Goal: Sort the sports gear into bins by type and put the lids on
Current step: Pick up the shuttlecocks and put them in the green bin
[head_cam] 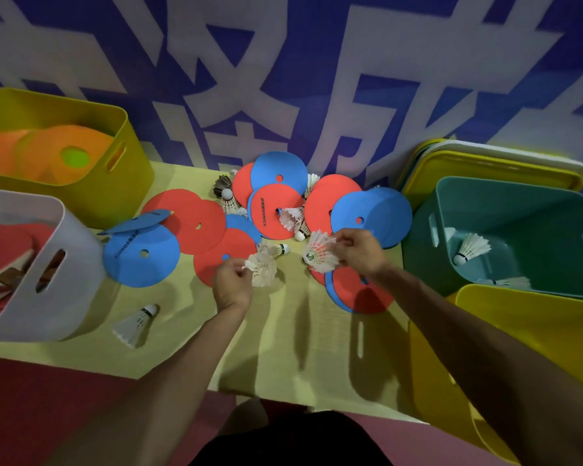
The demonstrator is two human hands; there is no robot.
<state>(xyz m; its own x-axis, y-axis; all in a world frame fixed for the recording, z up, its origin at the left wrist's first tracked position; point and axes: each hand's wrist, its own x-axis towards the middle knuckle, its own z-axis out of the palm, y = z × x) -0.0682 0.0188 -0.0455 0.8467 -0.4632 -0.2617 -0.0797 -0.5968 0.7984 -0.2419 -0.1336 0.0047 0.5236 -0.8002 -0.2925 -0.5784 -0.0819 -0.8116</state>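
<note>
Your left hand (231, 280) pinches a shuttle (262, 269) by its feathers, and your right hand (357, 250) pinches a second shuttle (320, 255), both over the table's (283, 331) middle. Grip lightly, because the thin white skirts probably crush. Drop both into the teal bin (421, 243) at the right edge. The flat, round, holed discs (276, 210) stay scattered.

Red and blue flat disc markers (273, 210) lie overlapping in a heap on the table (283, 348), with white feather shuttlecocks (292, 216) among them. A lone shuttlecock (135, 322) lies on its side near the white bin (74, 290). The left hand (231, 280) pinches a plain shuttlecock (263, 269), the right hand (360, 252) a green-labelled shuttlecock (318, 253). The teal bin (418, 250) holds shuttlecocks, the yellow bin (135, 183) orange discs (64, 153). Lids (485, 163) are stacked behind the teal bin.
</note>
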